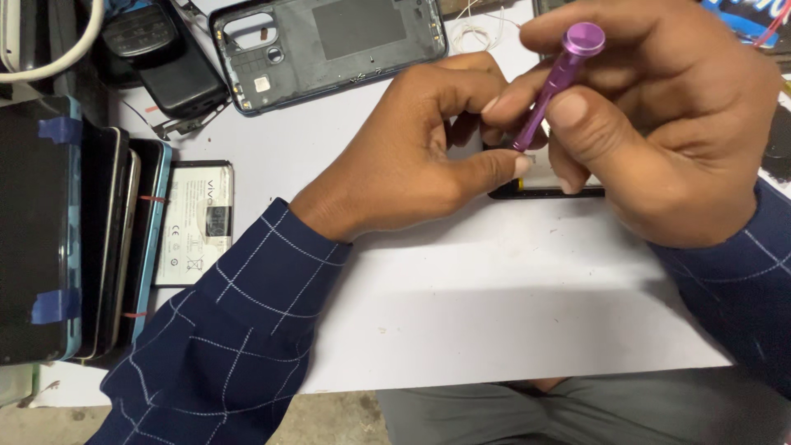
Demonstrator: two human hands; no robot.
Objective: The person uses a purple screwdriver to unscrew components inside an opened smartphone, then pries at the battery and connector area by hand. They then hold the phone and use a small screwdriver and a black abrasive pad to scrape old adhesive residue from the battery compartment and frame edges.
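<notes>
Head view, from left to right: a stack of phones (pixel 82 239) and a loose battery (pixel 196 222) lie well left of the hands on the white tabletop (pixel 494 288). The left hand (pixel 412 156) pinches the phone (pixel 544 183) beneath both hands, fingers curled shut. The right hand (pixel 659 124) grips a purple screwdriver (pixel 556 82), its long axis slanting down-left, tip at the phone. A back cover (pixel 329 49) lies beyond the left hand.

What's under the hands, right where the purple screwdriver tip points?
A dark-edged phone lies on the white table. Only its near edge shows; the left hand and right hand, holding the purple screwdriver, cover the rest.
</notes>
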